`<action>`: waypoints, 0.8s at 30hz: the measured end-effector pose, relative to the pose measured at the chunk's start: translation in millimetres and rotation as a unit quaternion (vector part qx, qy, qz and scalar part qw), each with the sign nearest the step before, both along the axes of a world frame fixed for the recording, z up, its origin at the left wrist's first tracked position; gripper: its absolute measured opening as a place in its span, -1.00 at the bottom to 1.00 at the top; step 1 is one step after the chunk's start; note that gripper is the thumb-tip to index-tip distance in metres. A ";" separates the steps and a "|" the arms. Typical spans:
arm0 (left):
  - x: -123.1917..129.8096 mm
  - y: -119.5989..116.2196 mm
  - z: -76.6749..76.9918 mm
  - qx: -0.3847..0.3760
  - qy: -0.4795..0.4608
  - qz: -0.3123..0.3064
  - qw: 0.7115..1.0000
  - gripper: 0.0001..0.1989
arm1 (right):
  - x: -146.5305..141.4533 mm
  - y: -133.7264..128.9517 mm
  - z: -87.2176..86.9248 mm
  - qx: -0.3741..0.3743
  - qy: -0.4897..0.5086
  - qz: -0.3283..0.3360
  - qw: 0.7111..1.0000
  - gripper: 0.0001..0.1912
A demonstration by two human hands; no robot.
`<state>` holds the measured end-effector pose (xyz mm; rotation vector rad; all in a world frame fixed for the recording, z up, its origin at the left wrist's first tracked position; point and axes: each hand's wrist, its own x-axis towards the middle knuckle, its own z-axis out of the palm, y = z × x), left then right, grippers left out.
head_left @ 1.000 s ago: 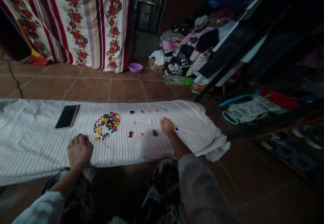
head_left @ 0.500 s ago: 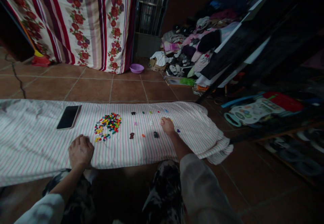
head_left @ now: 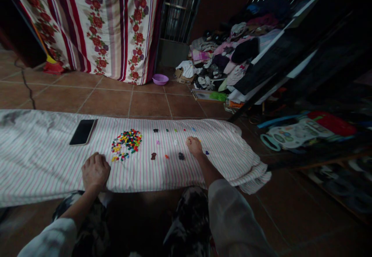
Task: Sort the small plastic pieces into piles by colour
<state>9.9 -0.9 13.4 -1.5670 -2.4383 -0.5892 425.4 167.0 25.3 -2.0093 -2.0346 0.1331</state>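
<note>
Your left hand: it rests back-up on the striped cloth, at the near edge; left hand fingers lie lightly bent and close together, and you hide whatever is under the palm.
Your right hand: it is over the far-right part of the cloth, right hand fingers curled inward with the tips together; whether they clamp a piece, I cannot tell.
Mixed pile: the pile of coloured pieces lies on the cloth between your two hands, nearer the left one, in red, yellow, green, blue, white and more.
Back row of sorted bits: a black cluster, a dark green bit, a lime bit, a red bit and a light blue bit, spaced apart.
Middle row: a pink bit and a white bit, the white one just left of your right hand.
Front row: a brown cluster, an orange bit and a dark grey cluster, with a purple bit beyond your right wrist.
Phone: the phone lies flat, dark screen up, beyond your left hand.
Floor beyond: a purple basin sits near the floral curtain.
</note>
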 end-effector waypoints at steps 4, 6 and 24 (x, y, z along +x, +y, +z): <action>-0.7 0.3 -1.3 0.005 -0.014 -0.001 1.000 -0.75 | 0.4 -4.3 1.0 -0.021 -0.007 -0.002 1.000 -0.70; -1.3 0.4 -2.6 0.008 -0.016 -0.002 1.000 -0.74 | 0.5 -6.6 1.8 -0.021 -0.008 -0.004 1.000 -0.67; -0.5 0.6 -3.5 0.025 -0.021 -0.007 0.999 -0.75 | -167.7 -40.9 18.2 -0.004 0.153 0.250 0.956 -0.72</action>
